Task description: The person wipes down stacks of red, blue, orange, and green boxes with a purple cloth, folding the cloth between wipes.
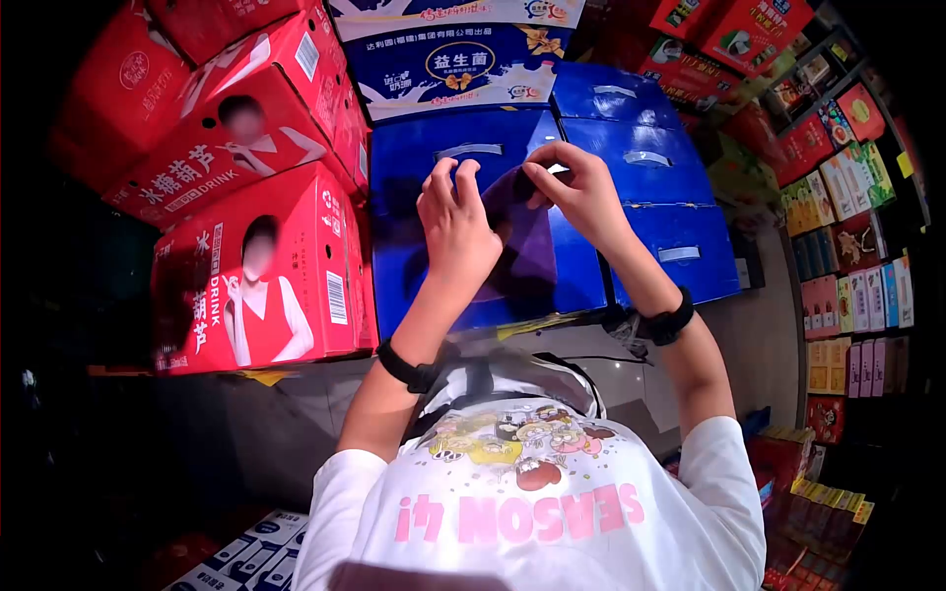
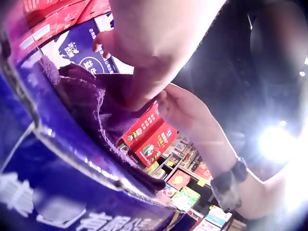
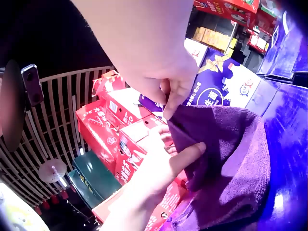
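A purple cloth with a fuzzy, towel-like surface hangs between both hands over a blue carton. My right hand pinches its upper corner between thumb and fingertips. The left hand, fingers bent, is at the cloth's left edge; in the right wrist view the left thumb lies against the fabric with the other fingers behind the edge. Folds of the cloth spread down over the blue surface. Seen from the left wrist, part of the cloth drapes along the carton's edge.
Red drink cartons are stacked on the left. More blue cartons with white handles adjoin on the right, and a printed blue-and-white carton stands behind. Shelves of small boxes line the far right.
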`<state>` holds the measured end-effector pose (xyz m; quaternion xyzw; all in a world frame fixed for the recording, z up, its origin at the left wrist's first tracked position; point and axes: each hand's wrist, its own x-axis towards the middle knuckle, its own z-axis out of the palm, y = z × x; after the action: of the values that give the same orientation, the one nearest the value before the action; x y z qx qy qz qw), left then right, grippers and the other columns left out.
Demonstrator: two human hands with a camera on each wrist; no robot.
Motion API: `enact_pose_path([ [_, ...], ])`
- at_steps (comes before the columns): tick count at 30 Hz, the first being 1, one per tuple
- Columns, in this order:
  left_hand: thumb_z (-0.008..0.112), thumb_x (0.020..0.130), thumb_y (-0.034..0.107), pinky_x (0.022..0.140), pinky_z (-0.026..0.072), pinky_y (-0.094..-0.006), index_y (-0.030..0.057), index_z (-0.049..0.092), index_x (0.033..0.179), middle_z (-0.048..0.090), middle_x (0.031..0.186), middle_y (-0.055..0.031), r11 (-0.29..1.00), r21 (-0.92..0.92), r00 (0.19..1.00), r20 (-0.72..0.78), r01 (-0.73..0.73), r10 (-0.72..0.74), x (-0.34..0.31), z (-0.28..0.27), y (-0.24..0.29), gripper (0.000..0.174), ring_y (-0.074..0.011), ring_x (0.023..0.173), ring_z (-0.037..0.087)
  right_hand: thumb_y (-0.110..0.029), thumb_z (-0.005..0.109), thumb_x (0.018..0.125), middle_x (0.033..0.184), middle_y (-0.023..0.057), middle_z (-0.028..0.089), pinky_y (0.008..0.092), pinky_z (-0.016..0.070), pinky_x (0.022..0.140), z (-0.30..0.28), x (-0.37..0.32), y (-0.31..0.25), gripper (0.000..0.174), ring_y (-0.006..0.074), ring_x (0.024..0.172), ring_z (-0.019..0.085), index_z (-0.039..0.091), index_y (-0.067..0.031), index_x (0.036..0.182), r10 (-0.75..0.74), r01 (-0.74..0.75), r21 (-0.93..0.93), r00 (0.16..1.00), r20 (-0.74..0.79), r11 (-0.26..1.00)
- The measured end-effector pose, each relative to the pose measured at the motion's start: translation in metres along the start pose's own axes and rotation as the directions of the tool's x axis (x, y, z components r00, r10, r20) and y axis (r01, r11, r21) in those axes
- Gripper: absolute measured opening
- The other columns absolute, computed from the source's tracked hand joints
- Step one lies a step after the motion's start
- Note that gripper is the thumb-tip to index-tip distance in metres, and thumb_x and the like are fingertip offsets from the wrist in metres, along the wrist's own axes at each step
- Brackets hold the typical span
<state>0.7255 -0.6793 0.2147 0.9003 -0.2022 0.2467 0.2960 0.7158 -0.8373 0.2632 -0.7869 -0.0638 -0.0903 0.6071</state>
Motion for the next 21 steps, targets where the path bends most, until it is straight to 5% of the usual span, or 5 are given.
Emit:
enact_pose_path([
  [4, 0.071, 0.058, 0.004, 0.09, 0.0372, -0.0427, 0.0037, 0.041, 0.107, 0.041, 0.112, -0.0137, 0.999, -0.028, 0.995, -0.091, 0.032, -0.035, 0.012, -0.008, -0.01, 0.057, -0.034, 0.106, 0.045, -0.009, 0.06, 0.087, 0.081, 0.0072, 0.064, 0.0211, 0.05, 0.055, -0.005, -0.002, -0.001, 0.014, 0.014, 0.066, 0.066, 0.058, 0.0038, 0.091, 0.007, -0.007, 0.011, 1.0, -0.016, 1.0],
  [9, 0.082, 0.058, 0.028, 0.093, 0.0354, -0.0447, 0.0041, 0.033, 0.118, 0.038, 0.116, -0.0168, 0.995, -0.084, 0.997, -0.062, -0.053, 0.048, 0.007, -0.001, 0.004, 0.082, -0.0357, 0.11, 0.041, -0.009, 0.059, 0.087, 0.081, 0.0064, 0.062, 0.0216, 0.0507, 0.056, 0.004, -0.004, 0.0, 0.013, 0.0137, 0.068, 0.066, 0.056, 0.003, 0.091, 0.034, -0.039, 0.153, 0.999, 0.034, 0.988],
  [12, 0.079, 0.059, 0.015, 0.094, 0.0337, -0.0452, 0.0032, 0.033, 0.119, 0.038, 0.117, -0.0179, 0.996, -0.058, 0.995, -0.08, -0.067, 0.063, 0.007, 0.007, 0.002, 0.077, -0.0365, 0.111, 0.04, -0.01, 0.059, 0.087, 0.081, 0.0059, 0.062, 0.0217, 0.0505, 0.057, 0.008, -0.002, -0.005, 0.013, 0.0138, 0.068, 0.066, 0.057, 0.0024, 0.091, 0.017, -0.023, 0.13, 0.999, 0.052, 0.991],
  [14, 0.071, 0.062, 0.004, 0.092, 0.0353, -0.0427, 0.0018, 0.038, 0.116, 0.042, 0.112, -0.0189, 0.993, -0.115, 0.989, -0.149, -0.041, 0.024, 0.009, 0.004, -0.004, 0.064, -0.037, 0.109, 0.043, -0.01, 0.06, 0.087, 0.082, 0.0054, 0.062, 0.0215, 0.0503, 0.057, 0.007, -0.002, -0.007, 0.013, 0.0137, 0.068, 0.066, 0.057, 0.0022, 0.091, 0.02, -0.025, 0.112, 0.999, 0.047, 0.993],
  [21, 0.057, 0.074, -0.001, 0.073, 0.0472, -0.0375, 0.002, 0.057, 0.093, 0.06, 0.09, -0.0123, 0.974, -0.205, 0.994, -0.015, 0.1, -0.105, -0.001, -0.028, -0.018, 0.019, -0.0317, 0.086, 0.059, -0.012, 0.058, 0.089, 0.086, 0.004, 0.061, 0.0201, 0.0489, 0.061, -0.003, -0.006, -0.007, 0.015, 0.0124, 0.075, 0.065, 0.057, 0.0013, 0.096, 0.024, -0.025, 0.023, 0.999, 0.029, 0.999],
])
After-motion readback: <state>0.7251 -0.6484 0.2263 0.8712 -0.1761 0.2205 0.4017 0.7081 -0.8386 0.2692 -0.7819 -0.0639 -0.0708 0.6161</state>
